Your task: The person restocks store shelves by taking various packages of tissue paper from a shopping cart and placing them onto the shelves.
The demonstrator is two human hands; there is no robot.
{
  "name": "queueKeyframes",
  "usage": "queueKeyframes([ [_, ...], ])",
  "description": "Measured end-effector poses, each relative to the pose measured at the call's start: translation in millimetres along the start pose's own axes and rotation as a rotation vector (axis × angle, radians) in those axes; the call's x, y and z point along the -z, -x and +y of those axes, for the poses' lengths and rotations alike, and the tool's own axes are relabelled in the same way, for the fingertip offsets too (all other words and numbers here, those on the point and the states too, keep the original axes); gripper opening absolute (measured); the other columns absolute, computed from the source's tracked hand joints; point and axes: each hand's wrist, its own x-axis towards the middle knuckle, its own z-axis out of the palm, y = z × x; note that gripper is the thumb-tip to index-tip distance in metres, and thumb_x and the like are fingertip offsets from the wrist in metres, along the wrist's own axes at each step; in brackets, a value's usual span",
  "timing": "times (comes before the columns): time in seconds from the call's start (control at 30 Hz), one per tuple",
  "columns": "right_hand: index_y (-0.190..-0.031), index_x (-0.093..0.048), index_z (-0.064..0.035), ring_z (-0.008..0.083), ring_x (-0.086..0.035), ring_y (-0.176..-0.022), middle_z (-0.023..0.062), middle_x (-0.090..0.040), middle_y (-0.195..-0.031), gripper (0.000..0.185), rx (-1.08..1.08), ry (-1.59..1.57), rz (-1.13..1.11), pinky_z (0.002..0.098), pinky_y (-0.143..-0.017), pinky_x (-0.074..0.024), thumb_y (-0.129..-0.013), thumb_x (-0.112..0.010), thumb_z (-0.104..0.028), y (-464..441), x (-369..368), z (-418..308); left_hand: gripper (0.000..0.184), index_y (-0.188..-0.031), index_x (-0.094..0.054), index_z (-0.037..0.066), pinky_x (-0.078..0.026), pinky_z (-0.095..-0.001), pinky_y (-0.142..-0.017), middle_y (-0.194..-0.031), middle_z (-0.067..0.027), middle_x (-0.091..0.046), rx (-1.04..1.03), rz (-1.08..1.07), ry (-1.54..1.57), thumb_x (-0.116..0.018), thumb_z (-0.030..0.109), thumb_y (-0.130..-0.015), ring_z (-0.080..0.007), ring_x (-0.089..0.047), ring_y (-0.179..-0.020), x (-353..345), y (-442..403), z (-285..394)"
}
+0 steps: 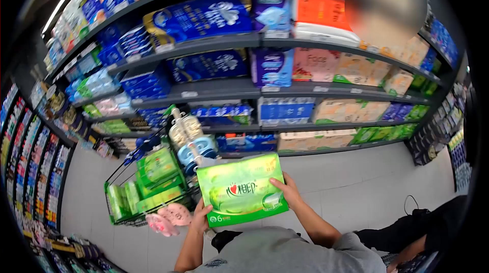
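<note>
A green tissue pack (243, 186) with a red heart logo and a "6" on its front is held up before my chest. My left hand (201, 213) grips its lower left corner, thumb on the front. On the right edge, my right hand (287, 190) is closed round the pack, thumb also in front. The fingers behind the pack are hidden. To the left of my left hand stands a black wire cart (108, 187) holding several similar green packs (156, 165). Pink slippers (175, 214) hang at the cart's near side, close to my left hand.
Ahead runs a dark shelf unit (219, 90) stacked with tissue packs, including a large blue pack (201, 18). Hanging goods (196, 151) stand between cart and shelves. Another person's dark clothing (433, 227) is close on my right. Bottle shelves (38, 156) line the left; grey floor (346, 181) shows.
</note>
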Motion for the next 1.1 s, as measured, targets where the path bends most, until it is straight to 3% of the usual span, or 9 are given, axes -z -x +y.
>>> queueKeyframes([
  [0.1, -0.129, -0.039, 0.0084, 0.0236, -0.056, -0.101, 0.0187, -0.055, -0.115, 0.066, 0.015, -0.088, 0.100, 0.0321, -0.087, -0.0450, -0.080, -0.070, -0.021, 19.4, 67.4, -9.9, 0.062, -0.137, -0.033, 0.002, -0.045, -0.0353, -0.093, -0.128, -0.0119, -0.049, 0.068, -0.037, -0.041, -0.062, 0.018, -0.085, -0.0239, -0.053, -0.112, -42.2, -34.6, -44.2],
  [0.23, -0.128, -0.040, 0.0080, 0.0228, -0.057, -0.100, 0.0182, -0.056, -0.114, 0.064, -0.009, -0.246, 0.190, 0.0319, -0.086, -0.0457, -0.079, -0.071, -0.020, 24.9, 136.6, -30.4, 0.055, -0.135, -0.037, 0.001, -0.045, -0.0341, -0.091, -0.126, -0.0125, -0.051, 0.183, 0.055, -0.164, -0.059, 0.019, -0.087, -0.0236, -0.054, -0.110, -109.1, -78.3, -80.1],
  [0.33, -0.127, -0.040, 0.0088, 0.0224, -0.058, -0.098, 0.0187, -0.056, -0.113, 0.066, -0.003, -0.201, 0.258, 0.0315, -0.084, -0.0468, -0.078, -0.072, -0.021, 10.3, 179.6, -36.9, 0.043, -0.119, -0.050, -0.004, -0.052, -0.0360, -0.081, -0.108, -0.0153, -0.062, 0.197, 0.078, -0.200, -0.057, 0.023, -0.087, -0.0247, -0.063, -0.092, -136.9, -120.1, -111.7],
  [0.53, -0.126, -0.040, 0.0110, 0.0237, -0.058, -0.099, 0.0203, -0.056, -0.112, 0.071, 0.036, -0.157, 0.378, 0.0322, -0.084, -0.0471, -0.077, -0.074, -0.026, -45.8, 272.4, -70.7, 0.043, -0.119, -0.050, -0.003, -0.052, -0.0369, -0.081, -0.109, -0.0168, -0.061, 0.335, 0.004, -0.125, -0.057, 0.024, -0.086, -0.0263, -0.063, -0.094, -219.3, -214.2, -154.4],
  [0.73, -0.126, -0.040, 0.0120, 0.0245, -0.058, -0.097, 0.0212, -0.057, -0.110, 0.078, -0.008, -0.009, 0.638, 0.0322, -0.082, -0.0476, -0.076, -0.073, -0.038, -79.4, 411.3, -123.3, 0.044, -0.120, -0.050, -0.002, -0.053, -0.0366, -0.080, -0.110, -0.0150, -0.061, 0.502, -0.125, -0.124, -0.057, 0.026, -0.087, -0.0255, -0.063, -0.094, -357.6, -348.5, -231.5],
  [0.87, -0.117, -0.047, 0.0090, 0.0190, -0.060, -0.089, 0.0156, -0.060, -0.102, 0.056, 0.066, -0.084, 0.802, 0.0311, -0.077, -0.0498, -0.085, -0.065, -0.033, -58.6, 544.3, -155.1, 0.049, -0.124, -0.048, -0.002, -0.051, -0.0327, -0.082, -0.112, -0.0145, -0.060, 0.683, -0.379, -0.221, -0.059, 0.025, -0.086, -0.0232, -0.061, -0.097, -495.8, -417.5, -310.9],
  [0.97, -0.116, -0.048, 0.0099, 0.0207, -0.061, -0.088, 0.0170, -0.060, -0.100, 0.059, 0.127, -0.340, 0.909, 0.0310, -0.077, -0.0495, -0.082, -0.066, -0.035, -14.6, 598.4, -192.7, 0.049, -0.123, -0.048, -0.003, -0.051, -0.0318, -0.081, -0.111, -0.0132, -0.060, 0.731, -0.501, -0.356, -0.061, 0.023, -0.085, -0.0215, -0.061, -0.096, -578.9, -446.3, -380.7],
  [1.03, -0.114, -0.049, 0.0082, 0.0208, -0.062, -0.085, 0.0155, -0.061, -0.099, 0.052, 0.153, -0.399, 1.021, 0.0317, -0.076, -0.0504, -0.085, -0.063, -0.033, 2.8, 643.4, -180.5, 0.047, -0.123, -0.048, -0.004, -0.051, -0.0306, -0.080, -0.110, -0.0135, -0.060, 0.797, -0.701, -0.386, -0.060, 0.021, -0.086, -0.0209, -0.062, -0.095, -638.0, -452.4, -419.3],
  [1.1, -0.113, -0.051, 0.0064, 0.0209, -0.062, -0.083, 0.0139, -0.062, -0.098, 0.046, 0.188, -0.451, 1.126, 0.0324, -0.075, -0.0513, -0.087, -0.059, -0.031, 18.6, 690.8, -162.4, 0.044, -0.122, -0.049, -0.004, -0.052, -0.0300, -0.079, -0.109, -0.0140, -0.061, 0.855, -0.743, -0.410, -0.060, 0.019, -0.086, -0.0206, -0.063, -0.092, -677.1, -463.9, -473.0],
])
